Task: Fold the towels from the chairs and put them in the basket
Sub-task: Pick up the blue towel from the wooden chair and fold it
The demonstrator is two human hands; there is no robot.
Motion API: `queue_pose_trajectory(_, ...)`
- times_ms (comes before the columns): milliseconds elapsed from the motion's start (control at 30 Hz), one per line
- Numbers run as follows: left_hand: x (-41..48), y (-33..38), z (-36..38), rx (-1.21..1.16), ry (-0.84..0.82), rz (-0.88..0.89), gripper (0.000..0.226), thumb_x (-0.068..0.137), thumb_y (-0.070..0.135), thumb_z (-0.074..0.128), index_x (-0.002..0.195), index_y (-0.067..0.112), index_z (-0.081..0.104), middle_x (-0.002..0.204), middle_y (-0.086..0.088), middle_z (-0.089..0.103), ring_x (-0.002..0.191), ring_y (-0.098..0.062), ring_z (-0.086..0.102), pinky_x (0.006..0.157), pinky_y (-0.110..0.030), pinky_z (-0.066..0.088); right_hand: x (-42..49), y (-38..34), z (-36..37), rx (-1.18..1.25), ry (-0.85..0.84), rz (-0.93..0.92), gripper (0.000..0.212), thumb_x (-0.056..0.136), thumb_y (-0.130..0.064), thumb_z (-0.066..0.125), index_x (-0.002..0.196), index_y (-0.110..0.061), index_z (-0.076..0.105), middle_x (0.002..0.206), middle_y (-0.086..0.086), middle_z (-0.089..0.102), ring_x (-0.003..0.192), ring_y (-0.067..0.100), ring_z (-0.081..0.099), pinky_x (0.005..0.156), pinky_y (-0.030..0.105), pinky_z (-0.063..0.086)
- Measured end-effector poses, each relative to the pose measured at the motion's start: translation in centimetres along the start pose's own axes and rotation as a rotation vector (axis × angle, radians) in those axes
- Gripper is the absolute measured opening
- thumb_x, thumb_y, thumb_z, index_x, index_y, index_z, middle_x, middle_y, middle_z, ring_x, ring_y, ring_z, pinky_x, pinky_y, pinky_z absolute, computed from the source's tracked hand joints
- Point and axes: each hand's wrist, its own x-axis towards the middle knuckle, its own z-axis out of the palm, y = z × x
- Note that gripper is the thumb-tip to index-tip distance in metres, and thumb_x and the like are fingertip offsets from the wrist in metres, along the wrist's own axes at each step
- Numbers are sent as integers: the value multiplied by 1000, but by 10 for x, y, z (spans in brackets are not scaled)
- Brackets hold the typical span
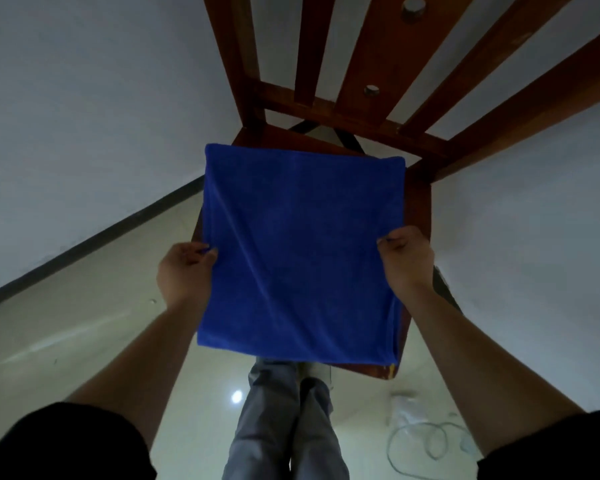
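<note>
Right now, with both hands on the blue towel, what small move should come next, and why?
Probably lift both hands together so the blue towel folds in half along the line between them. The left hand and right hand each pinch a side edge near its middle, and the towel lies spread over the chair seat.

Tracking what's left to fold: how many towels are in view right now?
1. A blue towel is spread over the wooden chair seat, its side edges gripped by the left hand and right hand. More could be hidden beneath it or out of frame.
</note>
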Motion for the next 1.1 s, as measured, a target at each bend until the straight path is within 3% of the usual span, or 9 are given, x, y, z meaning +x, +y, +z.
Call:
queue_pose_trajectory(200, -55, -56, -23, 109, 6, -55, 19, 86, 19, 66, 100, 6, 69, 101, -17, 69, 93, -36, 63, 79, -39, 49, -62, 52, -19, -154, -122, 90, 7, 91, -19, 59, 92, -12, 56, 77, -6, 53, 66, 4, 50, 51, 17, 33)
queue_pose_trajectory(433, -91, -98, -29, 106, -16, -180, 29, 90, 27, 58, 114, 10, 63, 103, -12, 69, 93, -33, 65, 79, -39, 51, -115, 98, -36, -171, -188, 51, 7, 90, -16, 61, 89, -12, 55, 78, -2, 55, 64, 7, 50, 52, 17, 33)
queue_pose_trajectory(533, -94, -105, -24, 140, -36, -170, 26, 92, 22, 54, 99, -2, 62, 92, -25, 64, 83, -39, 63, 73, -45, 49, -121, 110, -34, -205, -216, 0, 3, 91, -17, 59, 91, -14, 58, 85, 5, 60, 67, 13, 54, 52, 18, 33)
queue_pose_trajectory(633, -96, -105, -21, 106, -52, -216, 38, 95, 22, 48, 127, 4, 55, 126, -18, 60, 113, -39, 58, 94, -48, 48, -124, 117, -27, -183, -220, -20, 22, 95, -32, 52, 79, -17, 55, 77, 7, 58, 65, 18, 53, 51, 23, 32)
queue_pose_trajectory(700, -93, -102, -20, -54, -71, -258, 41, 95, 17, 43, 135, 11, 51, 130, -11, 57, 119, -31, 55, 103, -46, 45, -125, 119, -23, -198, -222, -13, 30, 93, -41, 53, 75, -18, 54, 75, 5, 57, 64, 16, 52, 51, 23, 31)
queue_pose_trajectory(767, -88, -103, -19, -168, -62, -287, 40, 95, 13, 43, 133, 9, 52, 126, -10, 57, 115, -26, 53, 105, -45, 43, -126, 122, -17, -249, -227, -12, 22, 90, -37, 59, 81, -17, 54, 81, 4, 59, 65, 13, 52, 51, 20, 30)
queue_pose_trajectory(867, -88, -106, -21, -105, -82, -251, 31, 94, 13, 46, 123, 8, 58, 111, -9, 58, 101, -24, 54, 100, -44, 47, -125, 123, -13, -249, -207, 2, 10, 89, -20, 61, 83, -15, 54, 80, 3, 58, 62, 9, 49, 50, 18, 29)
queue_pose_trajectory(967, -90, -110, -21, 50, -61, -124, 13, 94, 15, 52, 93, 11, 64, 94, -9, 60, 89, -27, 57, 90, -45, 49, -124, 120, -13, -195, -189, 57, 15, 89, -16, 56, 77, -8, 58, 70, 4, 56, 59, 11, 49, 49, 21, 31)
queue_pose_trajectory(1100, -90, -118, -28, 12, 4, -99, 9, 90, 20, 62, 94, 13, 67, 93, -7, 69, 89, -27, 65, 87, -44, 55, -122, 119, -19, 69, -175, 303, 16, 88, -14, 60, 73, -9, 61, 77, 9, 64, 75, 25, 62, 69, 35, 54)
